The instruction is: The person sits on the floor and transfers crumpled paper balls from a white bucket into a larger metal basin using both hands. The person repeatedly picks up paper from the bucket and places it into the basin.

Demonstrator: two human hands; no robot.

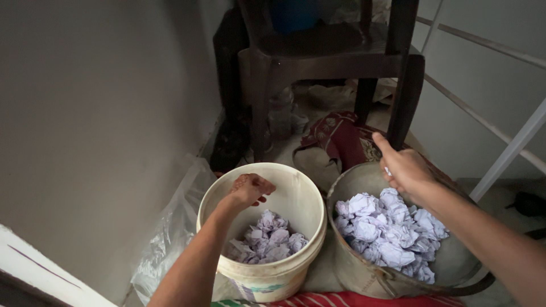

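Observation:
My left hand [250, 189] hovers over the white plastic bucket [296, 187], fingers curled loosely, nothing visible in it. Crumpled white paper balls [268, 237] lie at the bucket's bottom. My right hand [402, 166] is above the far rim of a grey metal basin [352, 267], with a bit of crumpled white paper showing under its fingers. The basin holds a pile of crumpled paper balls [387, 230].
A dark plastic chair [324, 57] stands just behind the two containers, one leg next to my right hand. A red patterned cloth [341, 139] lies under it. A clear plastic bag [170, 239] sits left of the bucket by the wall. White railing bars [512, 148] run on the right.

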